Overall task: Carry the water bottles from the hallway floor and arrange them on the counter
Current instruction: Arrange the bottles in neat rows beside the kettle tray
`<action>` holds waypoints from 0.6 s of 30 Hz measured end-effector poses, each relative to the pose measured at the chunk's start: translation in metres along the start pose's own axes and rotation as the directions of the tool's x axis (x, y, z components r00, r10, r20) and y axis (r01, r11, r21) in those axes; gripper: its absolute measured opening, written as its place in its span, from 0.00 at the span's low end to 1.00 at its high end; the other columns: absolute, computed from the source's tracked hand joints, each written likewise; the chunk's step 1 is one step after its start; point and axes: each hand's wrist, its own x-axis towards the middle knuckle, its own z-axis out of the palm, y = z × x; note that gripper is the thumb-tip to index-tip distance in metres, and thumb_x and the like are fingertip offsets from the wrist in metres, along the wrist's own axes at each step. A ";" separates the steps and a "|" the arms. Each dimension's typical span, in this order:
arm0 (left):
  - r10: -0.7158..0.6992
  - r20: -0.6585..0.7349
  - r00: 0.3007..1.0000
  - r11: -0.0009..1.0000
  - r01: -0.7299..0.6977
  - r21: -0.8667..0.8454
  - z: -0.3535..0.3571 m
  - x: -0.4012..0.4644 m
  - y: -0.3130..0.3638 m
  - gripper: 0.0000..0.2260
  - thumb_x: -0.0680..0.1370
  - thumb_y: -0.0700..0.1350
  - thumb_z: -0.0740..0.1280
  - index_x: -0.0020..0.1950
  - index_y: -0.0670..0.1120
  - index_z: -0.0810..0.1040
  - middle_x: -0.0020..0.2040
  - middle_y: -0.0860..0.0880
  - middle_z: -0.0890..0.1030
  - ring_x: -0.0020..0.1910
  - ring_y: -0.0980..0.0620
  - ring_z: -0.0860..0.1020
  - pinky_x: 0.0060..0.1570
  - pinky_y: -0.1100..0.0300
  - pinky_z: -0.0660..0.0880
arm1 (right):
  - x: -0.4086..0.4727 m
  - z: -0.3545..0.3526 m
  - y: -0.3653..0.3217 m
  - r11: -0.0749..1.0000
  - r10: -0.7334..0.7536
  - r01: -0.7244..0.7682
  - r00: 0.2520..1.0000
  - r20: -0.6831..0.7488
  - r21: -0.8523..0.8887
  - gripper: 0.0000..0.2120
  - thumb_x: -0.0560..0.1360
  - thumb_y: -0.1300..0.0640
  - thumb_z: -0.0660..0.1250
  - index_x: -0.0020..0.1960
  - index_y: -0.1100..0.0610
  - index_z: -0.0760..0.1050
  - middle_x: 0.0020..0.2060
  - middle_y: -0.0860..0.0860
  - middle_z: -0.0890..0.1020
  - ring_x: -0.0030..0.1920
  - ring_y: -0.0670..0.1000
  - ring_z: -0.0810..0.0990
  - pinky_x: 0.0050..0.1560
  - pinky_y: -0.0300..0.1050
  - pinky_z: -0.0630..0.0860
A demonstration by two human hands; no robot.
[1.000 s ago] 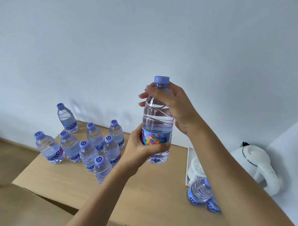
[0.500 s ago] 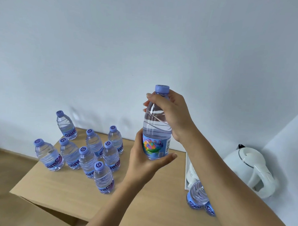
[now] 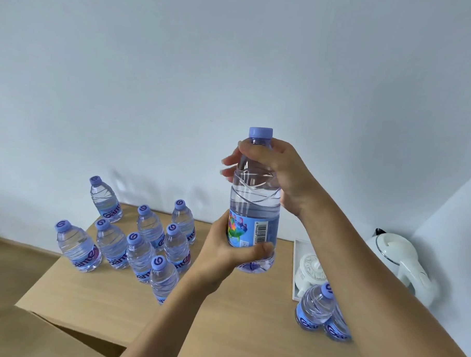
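I hold one clear water bottle (image 3: 255, 203) with a purple cap upright above the wooden counter (image 3: 236, 318). My left hand (image 3: 225, 254) grips its lower part over the colourful label. My right hand (image 3: 280, 175) wraps its fingers round the bottle's shoulder just under the cap. Several more bottles (image 3: 142, 247) with purple caps stand grouped on the left part of the counter. Two further bottles (image 3: 317, 308) stand at the right, partly behind my right forearm.
A white electric kettle (image 3: 398, 263) sits in the right corner by the wall. A white tray (image 3: 296, 264) with a white round item (image 3: 310, 270) lies just left of it. The white wall runs behind the counter. Wooden floor shows at the left.
The held bottle has turned in my hands, so the barcode side of its label now faces me. My left hand sits slightly lower on it.
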 end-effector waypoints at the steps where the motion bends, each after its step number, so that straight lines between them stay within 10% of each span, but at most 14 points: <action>1: -0.003 0.001 1.000 1.000 0.003 -0.007 0.001 0.000 0.000 0.25 0.62 0.43 0.79 0.56 0.40 0.76 0.47 0.42 0.85 0.45 0.45 0.83 0.44 0.56 0.79 | 0.000 0.002 0.000 1.000 -0.004 0.004 1.000 -0.023 -0.005 0.07 0.73 0.55 0.71 0.43 0.59 0.78 0.41 0.58 0.85 0.43 0.59 0.86 0.51 0.56 0.81; 10: 0.097 -0.217 0.971 0.988 -0.068 0.136 0.021 -0.001 -0.004 0.24 0.63 0.39 0.80 0.54 0.47 0.76 0.44 0.48 0.84 0.40 0.50 0.83 0.34 0.59 0.79 | -0.001 0.026 0.007 0.926 -0.234 0.035 0.834 -0.499 -0.375 0.14 0.71 0.47 0.73 0.36 0.56 0.75 0.29 0.46 0.81 0.34 0.51 0.81 0.45 0.51 0.79; 18: 0.050 0.014 0.999 0.994 -0.051 0.093 0.001 -0.001 0.007 0.21 0.62 0.41 0.79 0.52 0.44 0.78 0.43 0.45 0.84 0.40 0.49 0.83 0.35 0.61 0.77 | -0.008 -0.002 -0.013 0.997 -0.023 0.023 1.000 -0.003 -0.080 0.09 0.71 0.51 0.72 0.45 0.56 0.79 0.44 0.56 0.86 0.47 0.56 0.85 0.53 0.53 0.81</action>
